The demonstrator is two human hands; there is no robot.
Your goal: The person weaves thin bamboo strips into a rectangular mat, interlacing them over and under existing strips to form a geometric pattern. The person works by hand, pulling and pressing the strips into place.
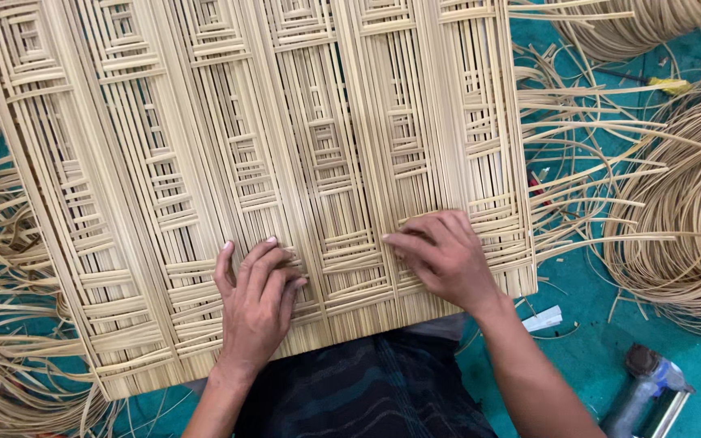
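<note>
We see no box or bin here; loose cane coils (pixel 691 219) lie at 3 o'clock on the teal floor (pixel 594 341), with more strips (pixel 2 324) at 9 o'clock. The woven panel (pixel 245 146) fills the middle and top, resting across the lap: pale upright strips crossed by short bands in stepped, nested rectangles. Our left hand (pixel 257 304) presses flat on its lower edge at 6 o'clock, fingers close together. Our right hand (pixel 444 255), just toward 4 o'clock, lies knuckles up, fingers bent leftward on the weave, pinching nothing we can make out. A metal tool (pixel 651 389) sits at 5 o'clock.
</note>
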